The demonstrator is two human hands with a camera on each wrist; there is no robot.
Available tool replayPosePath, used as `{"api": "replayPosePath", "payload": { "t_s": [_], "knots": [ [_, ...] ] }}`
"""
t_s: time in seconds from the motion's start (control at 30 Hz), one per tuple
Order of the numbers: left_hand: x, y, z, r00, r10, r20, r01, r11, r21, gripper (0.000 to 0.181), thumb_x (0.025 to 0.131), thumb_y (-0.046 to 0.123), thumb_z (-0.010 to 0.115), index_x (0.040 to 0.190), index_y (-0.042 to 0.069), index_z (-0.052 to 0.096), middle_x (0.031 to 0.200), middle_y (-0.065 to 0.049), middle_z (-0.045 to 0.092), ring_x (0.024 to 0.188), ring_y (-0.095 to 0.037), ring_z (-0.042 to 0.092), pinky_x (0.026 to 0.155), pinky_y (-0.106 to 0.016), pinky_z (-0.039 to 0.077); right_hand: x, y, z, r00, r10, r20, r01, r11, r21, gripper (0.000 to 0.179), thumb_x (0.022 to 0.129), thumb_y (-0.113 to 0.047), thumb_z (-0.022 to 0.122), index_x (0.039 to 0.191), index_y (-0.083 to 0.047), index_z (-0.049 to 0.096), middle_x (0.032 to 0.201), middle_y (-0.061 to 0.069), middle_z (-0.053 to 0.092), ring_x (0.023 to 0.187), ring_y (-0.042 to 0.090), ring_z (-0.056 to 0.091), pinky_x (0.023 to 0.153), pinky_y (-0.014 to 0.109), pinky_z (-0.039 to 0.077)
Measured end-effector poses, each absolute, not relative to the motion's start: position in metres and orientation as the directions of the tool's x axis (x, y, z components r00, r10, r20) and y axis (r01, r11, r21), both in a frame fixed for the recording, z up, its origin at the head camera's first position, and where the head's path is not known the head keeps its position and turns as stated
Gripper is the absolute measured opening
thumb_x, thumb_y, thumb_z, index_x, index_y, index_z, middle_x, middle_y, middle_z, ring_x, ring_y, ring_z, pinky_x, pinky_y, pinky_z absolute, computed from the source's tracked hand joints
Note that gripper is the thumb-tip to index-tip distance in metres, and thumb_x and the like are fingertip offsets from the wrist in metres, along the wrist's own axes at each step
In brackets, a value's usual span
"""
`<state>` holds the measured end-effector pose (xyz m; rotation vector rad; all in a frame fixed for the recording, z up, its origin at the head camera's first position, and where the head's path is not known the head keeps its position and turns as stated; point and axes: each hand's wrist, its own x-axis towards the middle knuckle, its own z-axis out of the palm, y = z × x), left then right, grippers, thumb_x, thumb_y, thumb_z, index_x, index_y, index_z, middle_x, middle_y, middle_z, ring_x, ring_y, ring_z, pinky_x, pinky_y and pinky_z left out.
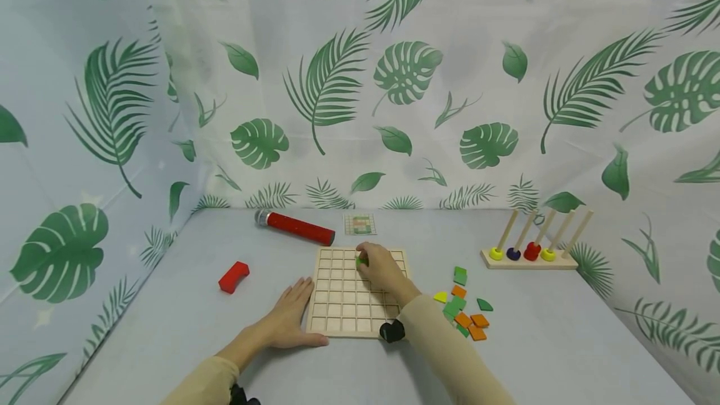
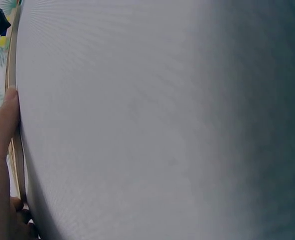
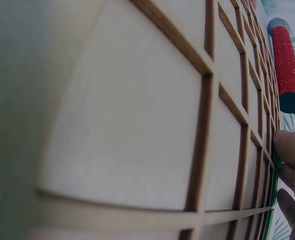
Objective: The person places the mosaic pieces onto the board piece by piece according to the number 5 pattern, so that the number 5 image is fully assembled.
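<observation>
In the head view a wooden grid board lies in the middle of the table, its visible cells mostly bare. My left hand rests against the board's left side, fingers extended and thumb toward the near edge; the thumb touches the rim in the left wrist view. Over the board's far part, my right hand pinches a small green tile. The right wrist view shows this green tile at the fingertips, above the far cells. My fingers hide part of it.
Loose green, orange and yellow tiles lie right of the board. A patterned card and a red tube with a silver end lie behind it. A red arched block is left; a peg stand with rings is far right.
</observation>
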<state>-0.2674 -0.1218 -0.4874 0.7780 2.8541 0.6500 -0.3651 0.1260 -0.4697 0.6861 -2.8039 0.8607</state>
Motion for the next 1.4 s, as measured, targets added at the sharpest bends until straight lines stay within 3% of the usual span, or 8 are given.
{"api": "replayPosePath", "payload": {
  "t_s": [0.27, 0.8, 1.03, 1.4],
  "knots": [
    [-0.266, -0.118, -0.488, -0.855, 0.519, 0.004, 0.466, 0.765, 0.444, 0.121, 0.070, 0.074, 0.062, 0.148, -0.004, 0.014, 0.154, -0.020, 0.015, 0.142, -0.033, 0.006, 0.113, -0.049, 0.009, -0.364, 0.130, -0.473, -0.882, -0.385, 0.272, -0.471, 0.755, -0.456, 0.033, 0.085, -0.003, 0.067, 0.117, 0.001, 0.058, 0.094, 0.005, 0.063, 0.090, 0.020, 0.057, 0.077, 0.033, 0.051],
    [-0.265, -0.116, -0.484, -0.861, 0.508, 0.006, 0.460, 0.775, 0.434, 0.121, 0.069, 0.074, 0.063, 0.148, -0.005, 0.015, 0.154, -0.020, 0.016, 0.142, -0.033, 0.007, 0.114, -0.049, 0.009, -0.359, 0.141, -0.464, -0.912, -0.316, 0.263, -0.408, 0.772, -0.487, 0.036, 0.087, -0.007, 0.066, 0.121, 0.002, 0.057, 0.102, 0.009, 0.063, 0.097, 0.025, 0.056, 0.080, 0.035, 0.050],
    [-0.264, -0.118, -0.485, -0.865, 0.502, 0.008, 0.454, 0.775, 0.439, 0.122, 0.068, 0.074, 0.063, 0.148, -0.005, 0.015, 0.154, -0.020, 0.016, 0.142, -0.033, 0.007, 0.114, -0.049, 0.009, -0.358, 0.169, -0.457, -0.946, -0.187, 0.265, -0.309, 0.765, -0.564, 0.034, 0.090, -0.007, 0.063, 0.122, 0.003, 0.057, 0.107, 0.013, 0.061, 0.100, 0.028, 0.056, 0.082, 0.038, 0.051],
    [-0.264, -0.120, -0.485, -0.863, 0.505, 0.022, 0.465, 0.776, 0.426, 0.121, 0.069, 0.073, 0.064, 0.148, -0.006, 0.016, 0.154, -0.021, 0.017, 0.142, -0.034, 0.008, 0.114, -0.049, 0.009, -0.353, 0.238, -0.455, -0.964, 0.062, 0.258, -0.085, 0.850, -0.520, 0.031, 0.086, -0.004, 0.064, 0.113, 0.008, 0.058, 0.101, 0.020, 0.061, 0.093, 0.033, 0.058, 0.079, 0.042, 0.051]
  ]
}}
